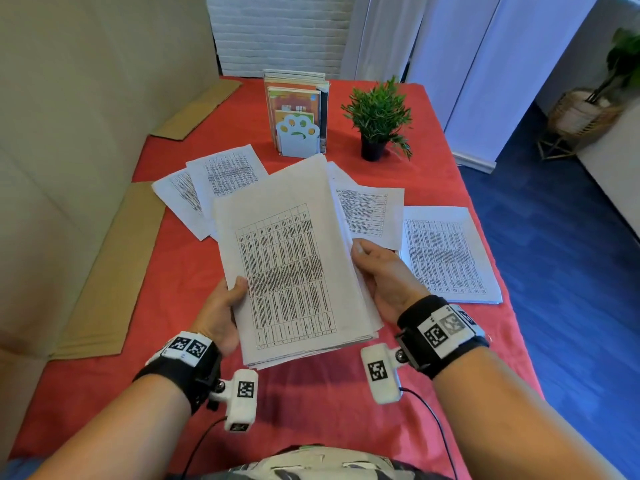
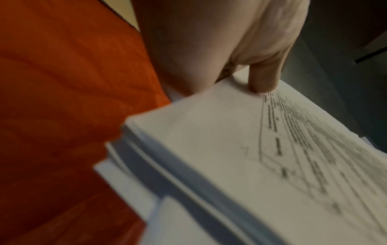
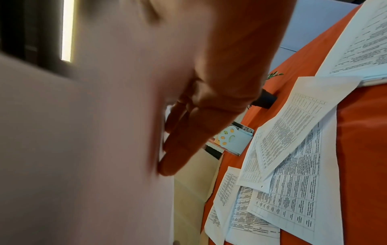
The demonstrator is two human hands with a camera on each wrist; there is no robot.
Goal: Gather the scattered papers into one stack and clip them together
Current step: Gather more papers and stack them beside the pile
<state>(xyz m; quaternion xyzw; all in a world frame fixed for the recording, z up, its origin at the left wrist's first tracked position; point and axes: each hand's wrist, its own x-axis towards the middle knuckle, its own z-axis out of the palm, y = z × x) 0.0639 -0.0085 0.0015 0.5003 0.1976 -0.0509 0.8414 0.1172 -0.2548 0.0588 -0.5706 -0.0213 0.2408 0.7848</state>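
I hold a stack of printed papers [image 1: 291, 258] lifted and tilted above the red tablecloth [image 1: 311, 393]. My left hand [image 1: 228, 303] grips its left edge, thumb [image 2: 263, 77] pressed on the top sheet [image 2: 209, 140]. My right hand [image 1: 377, 271] grips the right edge, thumb on top, while its fingers [image 3: 199, 124] lie straight under the stack's underside [image 3: 83, 149]. Loose sheets remain on the cloth: two overlapping at the back left [image 1: 225, 174], one behind the stack [image 1: 370, 209], and a small pile at the right [image 1: 446, 254]. The right wrist view shows these loose sheets [image 3: 293, 165] overlapping.
A white paw-print bookend with books [image 1: 298, 133] and a small potted plant [image 1: 375, 123] stand at the back of the table. Cardboard sheets [image 1: 114, 271] lie along the left edge by a beige wall. The table's right edge drops to a blue floor [image 1: 554, 271].
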